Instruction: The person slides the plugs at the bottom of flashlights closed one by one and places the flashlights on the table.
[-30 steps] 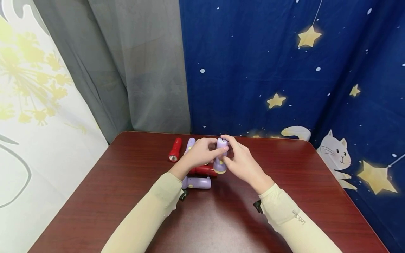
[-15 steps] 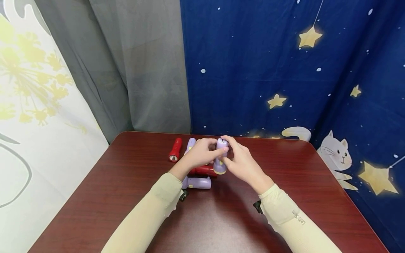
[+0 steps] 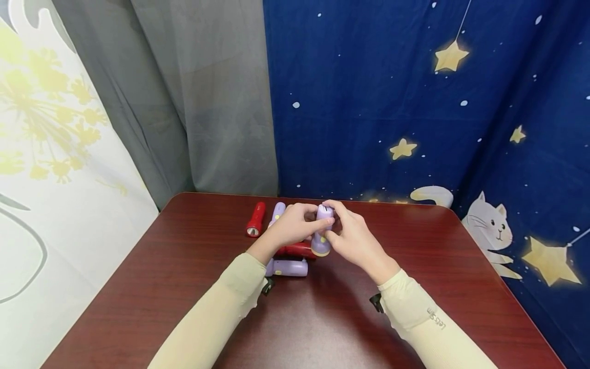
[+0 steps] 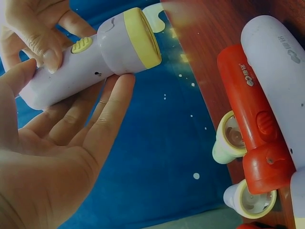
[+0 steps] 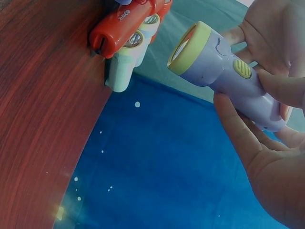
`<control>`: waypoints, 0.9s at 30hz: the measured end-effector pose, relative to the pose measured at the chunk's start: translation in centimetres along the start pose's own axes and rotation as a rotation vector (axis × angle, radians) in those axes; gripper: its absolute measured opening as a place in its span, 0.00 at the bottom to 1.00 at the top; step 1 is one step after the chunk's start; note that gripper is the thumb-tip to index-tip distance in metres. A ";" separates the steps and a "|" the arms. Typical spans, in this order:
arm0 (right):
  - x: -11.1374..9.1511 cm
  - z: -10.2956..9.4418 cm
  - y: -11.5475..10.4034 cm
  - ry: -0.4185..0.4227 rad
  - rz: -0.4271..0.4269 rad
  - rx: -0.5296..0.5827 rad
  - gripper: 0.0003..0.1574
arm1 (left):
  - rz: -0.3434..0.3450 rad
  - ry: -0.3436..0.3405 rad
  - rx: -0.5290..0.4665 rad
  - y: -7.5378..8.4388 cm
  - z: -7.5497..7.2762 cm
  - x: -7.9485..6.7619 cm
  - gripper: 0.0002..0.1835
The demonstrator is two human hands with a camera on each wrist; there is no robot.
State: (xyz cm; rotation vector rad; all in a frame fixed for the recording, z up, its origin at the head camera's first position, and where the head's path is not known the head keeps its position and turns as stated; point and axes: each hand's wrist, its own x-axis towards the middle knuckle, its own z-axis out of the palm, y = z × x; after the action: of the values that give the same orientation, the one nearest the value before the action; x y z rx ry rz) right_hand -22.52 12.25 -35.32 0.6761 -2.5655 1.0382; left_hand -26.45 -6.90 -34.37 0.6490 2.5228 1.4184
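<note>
Both hands hold one pale purple flashlight [image 3: 321, 244] with a yellow rim above the table, its lens end tipped down toward the person. My left hand [image 3: 293, 225] grips the body from the left, thumb across the near side and fingertips underneath in the left wrist view. From the right, my right hand [image 3: 357, 239] holds it between thumb and fingers, near the tail and the body. A yellow ridged switch [image 4: 82, 45] shows on the barrel, close to the right thumb. In the right wrist view the flashlight's lens [image 5: 183, 47] faces up and left.
Left of the hands on the dark red table [image 3: 184, 287] lie a red flashlight [image 3: 255, 220], a purple one [image 3: 278, 209], another red one [image 3: 295, 249] and a purple one [image 3: 290, 267] nearer the person. A pale green flashlight [image 5: 120, 71] lies among them. Curtains [image 3: 350, 102] hang behind.
</note>
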 end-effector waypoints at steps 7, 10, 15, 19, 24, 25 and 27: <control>-0.1 -0.1 -0.1 0.007 -0.008 0.001 0.36 | -0.001 -0.001 -0.004 0.0 0.1 0.0 0.26; -0.1 -0.1 -0.1 0.005 -0.006 0.004 0.35 | -0.012 -0.002 -0.009 -0.1 0.1 0.0 0.26; -0.1 -0.1 -0.2 0.006 -0.017 0.003 0.34 | -0.028 0.001 -0.022 -0.1 0.2 0.0 0.27; -0.1 -0.1 -0.3 0.012 -0.020 0.000 0.34 | -0.025 0.000 -0.020 -0.1 0.2 0.0 0.27; -0.2 -0.2 -0.4 0.012 -0.014 0.001 0.33 | -0.026 -0.007 -0.007 -0.1 0.1 0.0 0.26; -0.2 -0.2 -0.4 0.013 -0.014 0.000 0.32 | -0.024 -0.008 -0.003 0.0 0.1 0.0 0.26; -0.2 -0.2 -0.4 0.014 -0.015 0.000 0.32 | -0.019 -0.010 0.003 0.1 0.1 -0.1 0.25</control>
State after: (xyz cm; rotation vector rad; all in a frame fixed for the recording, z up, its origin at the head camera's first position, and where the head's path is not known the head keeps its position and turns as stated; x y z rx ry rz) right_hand -22.14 12.15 -35.02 0.6849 -2.5448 1.0341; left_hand -26.34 -6.87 -34.35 0.6290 2.5174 1.4022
